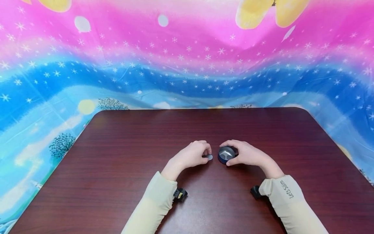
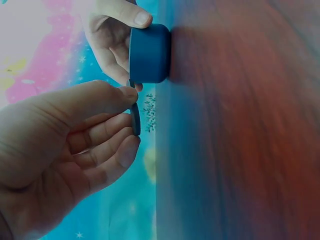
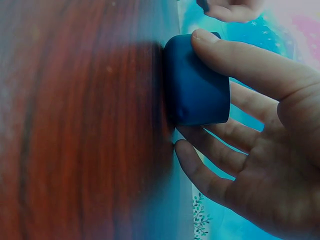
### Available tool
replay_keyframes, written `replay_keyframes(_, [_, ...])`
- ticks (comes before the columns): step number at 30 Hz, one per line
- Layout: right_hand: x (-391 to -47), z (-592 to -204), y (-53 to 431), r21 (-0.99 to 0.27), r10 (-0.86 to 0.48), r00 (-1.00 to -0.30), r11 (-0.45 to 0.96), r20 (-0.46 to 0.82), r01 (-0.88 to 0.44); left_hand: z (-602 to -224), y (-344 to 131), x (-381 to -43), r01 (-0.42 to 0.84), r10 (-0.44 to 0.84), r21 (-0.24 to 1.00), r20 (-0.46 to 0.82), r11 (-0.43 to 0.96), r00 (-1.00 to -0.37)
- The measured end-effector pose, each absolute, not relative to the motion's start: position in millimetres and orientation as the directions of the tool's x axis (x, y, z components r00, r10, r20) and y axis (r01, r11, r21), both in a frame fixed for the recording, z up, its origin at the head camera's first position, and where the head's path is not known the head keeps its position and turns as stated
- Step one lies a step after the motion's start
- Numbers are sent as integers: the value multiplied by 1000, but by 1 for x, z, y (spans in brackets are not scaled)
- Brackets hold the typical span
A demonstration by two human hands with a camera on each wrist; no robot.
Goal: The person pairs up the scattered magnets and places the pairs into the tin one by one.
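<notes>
My left hand [image 1: 191, 155] pinches a thin round grey disc [image 1: 209, 157], like a coin, between thumb and fingers. In the left wrist view the disc [image 2: 135, 120] is edge-on, held just above the table beside a small cup. My right hand [image 1: 249, 155] grips this dark blue cup [image 1: 222, 160] from its right side, thumb on the near side and fingers round the far side. The cup stands upright on the table with a silvery inside; rounded grey shapes show at its bottom. In the right wrist view, my thumb presses the cup's blue wall [image 3: 200, 90].
The dark red-brown wooden table [image 1: 131, 136] spreads out around both hands. A pink and blue patterned cloth [image 1: 187, 71] hangs behind it and along the sides. Black wrist cameras [image 1: 180, 194] sit under both pale sleeves [image 1: 157, 198], close over the tabletop.
</notes>
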State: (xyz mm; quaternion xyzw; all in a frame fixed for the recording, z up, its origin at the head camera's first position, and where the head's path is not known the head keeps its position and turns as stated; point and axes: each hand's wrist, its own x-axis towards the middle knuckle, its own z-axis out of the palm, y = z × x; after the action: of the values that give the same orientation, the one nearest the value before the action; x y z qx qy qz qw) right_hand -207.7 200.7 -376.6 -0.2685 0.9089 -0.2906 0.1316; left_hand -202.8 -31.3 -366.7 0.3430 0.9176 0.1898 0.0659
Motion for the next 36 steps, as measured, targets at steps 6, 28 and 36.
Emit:
replay_keyframes(6, [-208,-376,201,-611,-566,-820,678,-79,-409,-364,-27,-202,627,668,433,72,648,-741])
replay_keyframes(28, [-208,-375,199,-619,-557,-825,684,-101,-386,-366,-4,-205,685,664,471,245,555,-706])
replay_keyframes(36, [-209,-375,200,-633,-569,-818,665,-88,-395,-369,4,-206,699,666,453,265,553,-698])
